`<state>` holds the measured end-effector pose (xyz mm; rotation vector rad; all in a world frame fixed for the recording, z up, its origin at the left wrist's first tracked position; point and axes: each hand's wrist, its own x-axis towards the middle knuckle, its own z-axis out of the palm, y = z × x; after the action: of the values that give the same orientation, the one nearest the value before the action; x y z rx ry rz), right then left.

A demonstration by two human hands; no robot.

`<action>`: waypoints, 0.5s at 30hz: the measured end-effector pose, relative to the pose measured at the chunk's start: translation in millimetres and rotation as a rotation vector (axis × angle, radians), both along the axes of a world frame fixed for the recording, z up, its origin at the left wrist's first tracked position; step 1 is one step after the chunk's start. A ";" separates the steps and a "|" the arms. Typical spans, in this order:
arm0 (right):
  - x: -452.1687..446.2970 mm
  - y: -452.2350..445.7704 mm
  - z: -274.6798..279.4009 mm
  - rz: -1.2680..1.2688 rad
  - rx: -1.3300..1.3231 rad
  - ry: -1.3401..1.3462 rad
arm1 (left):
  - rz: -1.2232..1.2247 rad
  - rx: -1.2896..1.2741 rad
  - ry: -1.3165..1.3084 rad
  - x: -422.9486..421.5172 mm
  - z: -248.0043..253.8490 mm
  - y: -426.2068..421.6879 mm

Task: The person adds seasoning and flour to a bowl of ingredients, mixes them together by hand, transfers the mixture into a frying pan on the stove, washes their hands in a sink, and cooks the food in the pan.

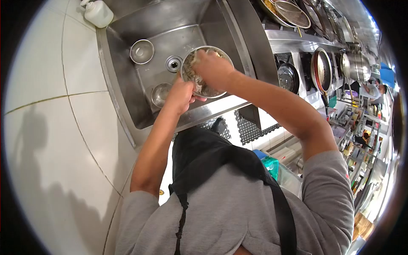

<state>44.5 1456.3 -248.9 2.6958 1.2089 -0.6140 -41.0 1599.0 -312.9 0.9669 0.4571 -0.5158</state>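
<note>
A round metal bowl [230,57] with pale, wet-looking food pieces [192,73] is held over the near right part of the steel sink. My left hand [183,95] grips its near left side, the fingers partly under it. Inside the bowl is my right hand [211,68], its fingers curled down among the food and slightly blurred. What lies between those fingers is hidden. A small metal bowl [142,52] rests on the sink floor to the left. Another small metal bowl [161,95] sits just left of my left hand.
The sink [140,100] has a drain [174,63] in its floor. A white pump bottle [98,13] stands at its far left corner. To the right is a stove with a frying pan [321,70] and a dark pan [288,77]. A person [374,91] is in the background.
</note>
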 end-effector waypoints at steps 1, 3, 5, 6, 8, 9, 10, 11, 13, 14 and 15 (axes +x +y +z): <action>6.2 -1.6 5.3 -0.033 0.067 0.020 | 0.014 0.025 0.004 2.6 -0.2 -0.5; 15.1 0.3 19.4 -0.110 0.192 0.062 | 0.031 0.073 0.007 11.7 1.3 -2.5; 27.7 7.9 49.1 -0.160 0.141 0.153 | 0.071 0.028 -0.048 18.2 0.7 -1.3; 33.3 9.0 56.4 -0.109 0.148 0.128 | 0.089 0.006 -0.079 21.5 2.6 -0.5; 44.3 4.9 53.1 -0.079 0.215 0.074 | 0.064 0.028 -0.083 24.4 7.4 4.8; 46.9 4.7 54.3 -0.063 0.249 0.048 | 0.053 0.041 -0.083 25.5 9.8 6.9; 48.9 3.5 56.3 -0.063 0.283 0.062 | 0.062 0.051 -0.085 27.2 10.9 7.2; 50.7 2.2 57.5 -0.064 0.318 0.079 | 0.071 0.062 -0.084 28.2 11.3 7.4; 50.5 5.4 73.7 -0.089 0.278 0.097 | 0.088 0.079 -0.098 29.9 15.0 6.0; 48.5 10.1 85.9 -0.114 0.204 0.100 | 0.096 0.085 -0.112 29.5 18.3 5.2; 45.8 13.1 94.1 -0.137 0.129 0.104 | 0.106 0.091 -0.125 29.1 20.8 4.5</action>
<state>90.3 1469.4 -154.8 2.9071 1.1301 -0.7264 -11.9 1603.5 -292.1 1.0496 0.4197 -0.3391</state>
